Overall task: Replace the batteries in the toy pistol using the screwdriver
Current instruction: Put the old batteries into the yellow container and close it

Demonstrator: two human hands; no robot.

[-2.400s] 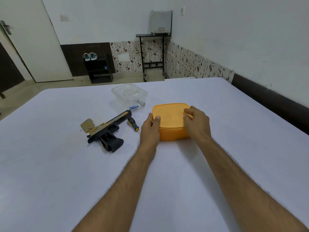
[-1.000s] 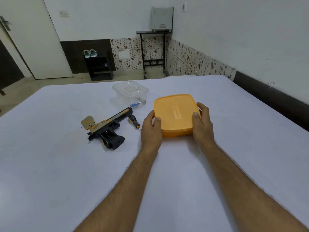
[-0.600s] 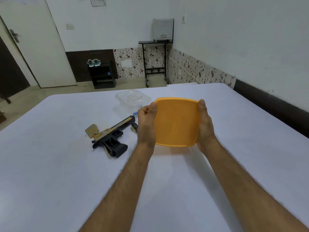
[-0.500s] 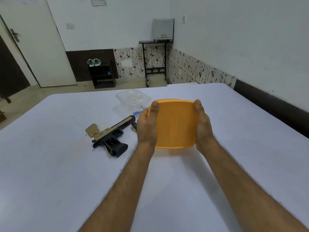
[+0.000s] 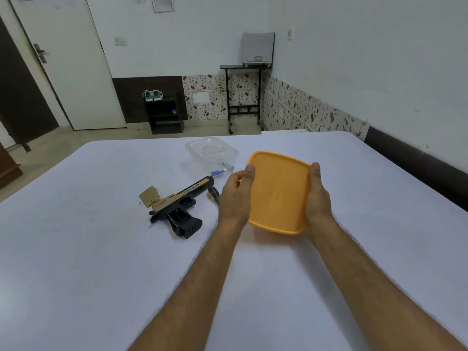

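Gripping orange container (image 5: 277, 193) by opposite edges, left hand (image 5: 234, 196) and right hand (image 5: 317, 196), forearms outstretched above table (image 5: 76, 249)

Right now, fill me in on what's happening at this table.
A person holds a lidded orange plastic container up off the white table, gripping it on both sides with the left hand and the right hand. The black and gold toy pistol lies untouched to the left, with the black-handled screwdriver beside its barrel. Behind them sits a clear plastic box with two small batteries in front of it. No battery work has started yet.
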